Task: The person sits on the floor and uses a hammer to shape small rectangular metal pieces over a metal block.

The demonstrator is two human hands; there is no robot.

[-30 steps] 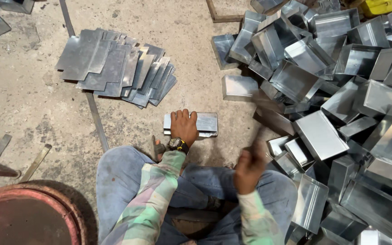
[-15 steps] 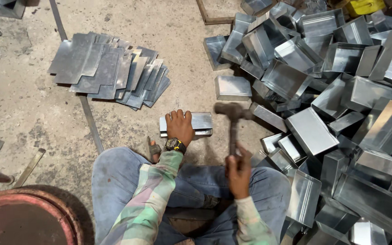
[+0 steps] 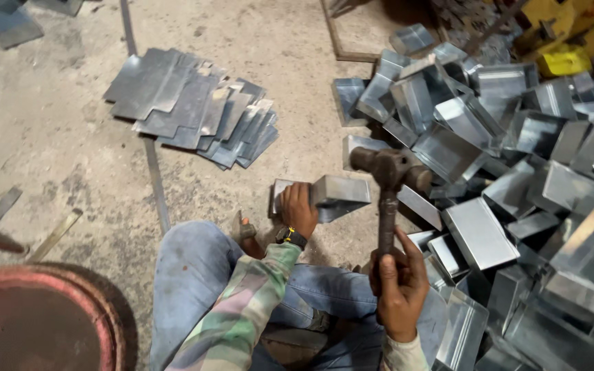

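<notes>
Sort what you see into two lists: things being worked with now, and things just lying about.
In use: left hand on folded metal piece; right hand gripping hammer.

Lying about: flat sheet stack, pile of bent metal boxes, rusty drum, floor strip.

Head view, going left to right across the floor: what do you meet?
Round rust-red drum rim → fanned stack of flat grey metal sheets → left hand on a folded sheet-metal piece → rusty hammer in right hand → heap of folded shiny metal boxes.
</notes>
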